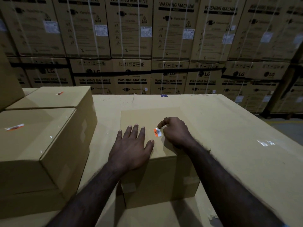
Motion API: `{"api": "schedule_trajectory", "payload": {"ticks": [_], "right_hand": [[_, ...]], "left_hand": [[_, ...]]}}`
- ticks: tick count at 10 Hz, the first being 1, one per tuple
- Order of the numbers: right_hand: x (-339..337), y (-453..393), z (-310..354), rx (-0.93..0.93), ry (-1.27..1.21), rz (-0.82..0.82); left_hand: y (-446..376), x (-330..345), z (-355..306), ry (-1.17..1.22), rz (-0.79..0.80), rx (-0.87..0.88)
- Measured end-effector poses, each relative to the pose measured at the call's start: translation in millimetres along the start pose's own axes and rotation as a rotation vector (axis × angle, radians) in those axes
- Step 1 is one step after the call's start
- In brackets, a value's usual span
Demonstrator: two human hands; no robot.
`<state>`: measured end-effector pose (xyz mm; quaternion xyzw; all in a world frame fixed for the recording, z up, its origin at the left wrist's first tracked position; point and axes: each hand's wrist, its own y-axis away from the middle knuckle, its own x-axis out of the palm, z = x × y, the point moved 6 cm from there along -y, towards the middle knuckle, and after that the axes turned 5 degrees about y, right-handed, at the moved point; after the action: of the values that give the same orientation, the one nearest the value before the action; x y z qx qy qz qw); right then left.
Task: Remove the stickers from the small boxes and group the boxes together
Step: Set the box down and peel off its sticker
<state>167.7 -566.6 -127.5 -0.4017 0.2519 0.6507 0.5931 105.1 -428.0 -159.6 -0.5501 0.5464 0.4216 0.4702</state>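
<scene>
Sticker [157,132] corner pinched by right hand [176,131] fingers; left hand [131,145] splayed flat on box [147,169].

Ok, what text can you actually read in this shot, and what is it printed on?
"WASHING MACHINE": big cartons stacked behind.
"LG": same cartons, logo above the name.
"Clamp bottom": same cartons, small print beside an arrow sign.
White labels on the cartons: too small to read.
Orange sticker on the middle box: a barcode, digits unreadable.
Stickers on the left boxes: blurred.
</scene>
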Motion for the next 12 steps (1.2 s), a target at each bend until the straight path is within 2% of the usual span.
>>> {"api": "schedule_trajectory", "payload": {"ticks": [2,3,4,6,11,12], "right_hand": [[1,-5,-7,-0.027,-0.125,0.054],[-3,-3,-10,-0.119,-0.187,0.194],[-8,-7,-15,-0.158,-0.144,0.286],[-6,-14,-14,-0.172,-0.055,0.279],[6,-32,-9,0.111,-0.085,0.453],[6,-34,-11,0.143,-0.088,0.437]], "left_hand": [[0,1,1,0.002,-0.003,0.006],[-1,1,2,0.000,-0.003,0.009],[-2,2,2,0.001,-0.002,0.015],[-2,3,3,0.017,-0.008,0.011],[-2,3,2,0.019,-0.001,0.006],[-1,2,2,0.016,0.002,0.007]]}}
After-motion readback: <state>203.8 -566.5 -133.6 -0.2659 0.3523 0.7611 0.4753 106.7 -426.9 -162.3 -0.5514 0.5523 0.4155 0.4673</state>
